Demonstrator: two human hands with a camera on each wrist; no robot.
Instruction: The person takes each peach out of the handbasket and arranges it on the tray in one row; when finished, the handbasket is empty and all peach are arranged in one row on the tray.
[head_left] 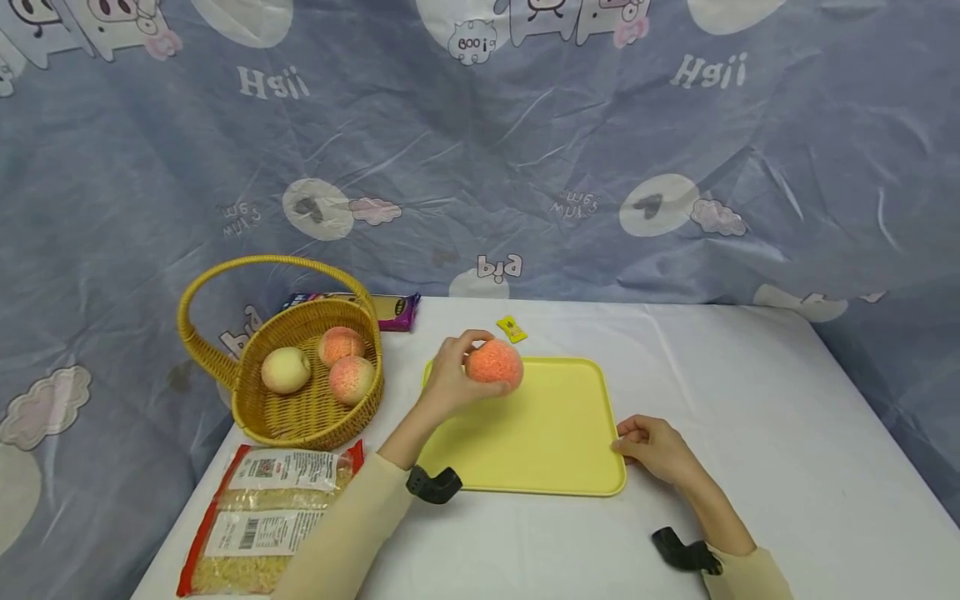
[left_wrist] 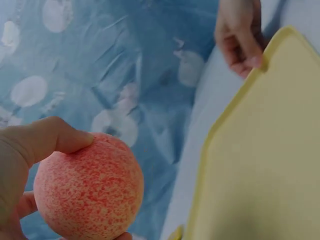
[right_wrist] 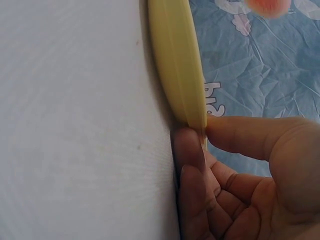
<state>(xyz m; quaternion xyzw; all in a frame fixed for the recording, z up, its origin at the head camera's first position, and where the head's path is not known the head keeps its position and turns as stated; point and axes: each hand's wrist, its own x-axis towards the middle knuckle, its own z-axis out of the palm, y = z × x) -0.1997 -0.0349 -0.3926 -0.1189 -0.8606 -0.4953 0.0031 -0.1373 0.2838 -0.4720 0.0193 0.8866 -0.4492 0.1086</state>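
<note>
A pinkish-orange peach (head_left: 495, 367) is held in my left hand (head_left: 453, 375), above the upper left part of a yellow tray (head_left: 540, 433). In the left wrist view the thumb lies over the top of the peach (left_wrist: 90, 187) and fingertips show beneath it. My right hand (head_left: 657, 448) pinches the tray's right edge; in the right wrist view the thumb is on one side of the rim (right_wrist: 182, 65) and curled fingers are on the other. The tray lies on the white table.
Left of the tray, a yellow wicker basket (head_left: 247, 400) holds two peaches (head_left: 351, 380) and a pale round fruit (head_left: 286, 370). A purple-and-gold packet (head_left: 397, 312) lies behind it, a red-edged bag (head_left: 262, 517) in front. A small yellow wrapped sweet (head_left: 512, 329) lies beyond the tray.
</note>
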